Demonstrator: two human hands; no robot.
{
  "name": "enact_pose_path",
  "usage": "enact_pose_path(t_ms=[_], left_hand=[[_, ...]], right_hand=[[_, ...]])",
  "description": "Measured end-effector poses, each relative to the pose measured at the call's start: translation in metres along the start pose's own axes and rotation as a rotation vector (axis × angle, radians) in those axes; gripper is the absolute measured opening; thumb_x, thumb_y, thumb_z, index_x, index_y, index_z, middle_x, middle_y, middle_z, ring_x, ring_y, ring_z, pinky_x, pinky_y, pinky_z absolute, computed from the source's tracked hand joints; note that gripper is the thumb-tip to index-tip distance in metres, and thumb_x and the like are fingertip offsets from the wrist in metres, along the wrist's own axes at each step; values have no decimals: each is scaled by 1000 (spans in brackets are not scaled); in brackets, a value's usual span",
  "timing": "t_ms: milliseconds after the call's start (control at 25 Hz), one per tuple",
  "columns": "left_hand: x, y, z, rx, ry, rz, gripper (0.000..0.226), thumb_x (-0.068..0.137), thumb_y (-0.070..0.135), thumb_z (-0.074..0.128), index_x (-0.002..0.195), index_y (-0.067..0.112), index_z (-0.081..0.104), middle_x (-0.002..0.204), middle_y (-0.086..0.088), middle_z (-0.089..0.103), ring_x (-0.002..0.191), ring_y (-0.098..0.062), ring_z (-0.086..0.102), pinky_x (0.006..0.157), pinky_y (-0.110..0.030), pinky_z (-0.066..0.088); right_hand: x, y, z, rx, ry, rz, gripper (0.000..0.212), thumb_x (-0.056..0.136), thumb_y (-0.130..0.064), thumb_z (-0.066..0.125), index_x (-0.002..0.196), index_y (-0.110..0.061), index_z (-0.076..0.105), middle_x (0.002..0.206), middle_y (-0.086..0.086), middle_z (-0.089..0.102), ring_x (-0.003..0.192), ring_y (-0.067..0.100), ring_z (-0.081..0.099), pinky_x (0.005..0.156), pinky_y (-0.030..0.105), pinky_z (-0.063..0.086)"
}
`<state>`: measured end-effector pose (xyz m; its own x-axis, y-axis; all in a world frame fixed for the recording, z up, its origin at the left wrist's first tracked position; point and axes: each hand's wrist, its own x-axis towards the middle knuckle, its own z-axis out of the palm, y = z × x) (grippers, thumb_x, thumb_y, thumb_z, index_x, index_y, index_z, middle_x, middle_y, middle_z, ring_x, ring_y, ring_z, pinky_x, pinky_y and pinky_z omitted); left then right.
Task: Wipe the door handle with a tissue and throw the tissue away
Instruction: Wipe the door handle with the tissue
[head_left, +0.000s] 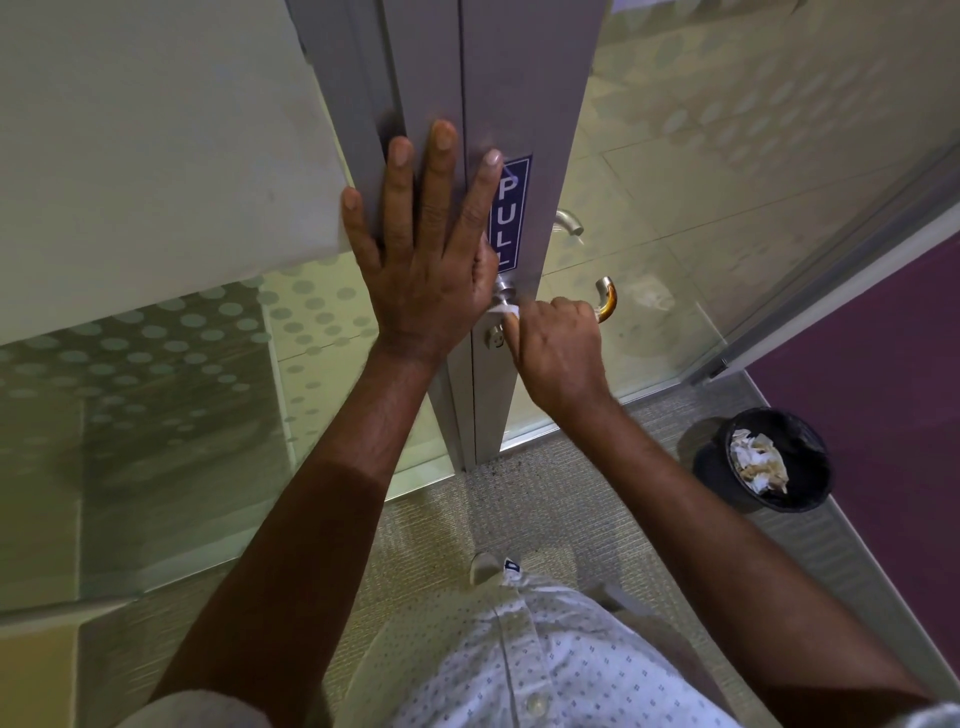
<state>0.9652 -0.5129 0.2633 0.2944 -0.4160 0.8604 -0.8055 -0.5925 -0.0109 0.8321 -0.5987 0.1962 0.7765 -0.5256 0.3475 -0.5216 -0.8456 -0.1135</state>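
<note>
Plainly, two hands are up: the left hand (423, 270) lies flat and spread on the door (498, 93), while the right hand (558, 345) is clenched around one tissue (506, 310) on the handle (608, 299). Most of the tissue and handle is hidden. One bin (769, 457) holds crumpled paper; the count is unclear.

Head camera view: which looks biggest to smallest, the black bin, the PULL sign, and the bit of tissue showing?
1. Black bin, though it stands farther from the camera.
2. PULL sign.
3. Tissue, mostly hidden under the right hand, so its real size is unclear.
</note>
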Motion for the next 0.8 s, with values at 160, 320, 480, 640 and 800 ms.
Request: enact_pose_path(t_ms=[160,320,480,640,800], left_hand=[[1,-1,0,1,-11,4,52,108,43,49,157,31,36,167,5,-31,156,-19,-27,126,-51,-17],[0,-1,1,-5,-8,3,52,108,43,48,157,31,36,167,5,-32,156,-19,-27,125,-51,-17],[1,0,1,-3,-5,0,53,106,40,51,157,32,37,167,5,-31,156,-19,-27,125,-52,-16],[1,-1,1,-3,-5,4,54,106,39,51,157,31,37,167,5,-31,156,-19,-27,126,-52,-16],[1,-1,3,-6,-4,2,52,107,40,49,157,31,38,168,5,-30,156,-19,-26,126,-51,-17]], right_hand=[[-27,18,18,-51,53,-103,28,100,-24,55,125,-10,56,109,11,63,103,33,56,105,47,38],[-9,20,10,-116,-11,-137,26,97,-36,65,109,-14,57,96,7,68,85,28,61,84,42,46],[19,21,-10,-154,-240,-178,60,102,-64,28,80,-17,59,62,4,60,53,23,53,57,31,38],[24,12,-10,-142,-245,-119,66,104,-62,19,73,-17,55,60,3,55,52,21,47,57,31,35],[-17,29,11,-14,27,-158,28,105,-37,45,111,-13,59,97,8,65,86,28,56,88,44,43]])
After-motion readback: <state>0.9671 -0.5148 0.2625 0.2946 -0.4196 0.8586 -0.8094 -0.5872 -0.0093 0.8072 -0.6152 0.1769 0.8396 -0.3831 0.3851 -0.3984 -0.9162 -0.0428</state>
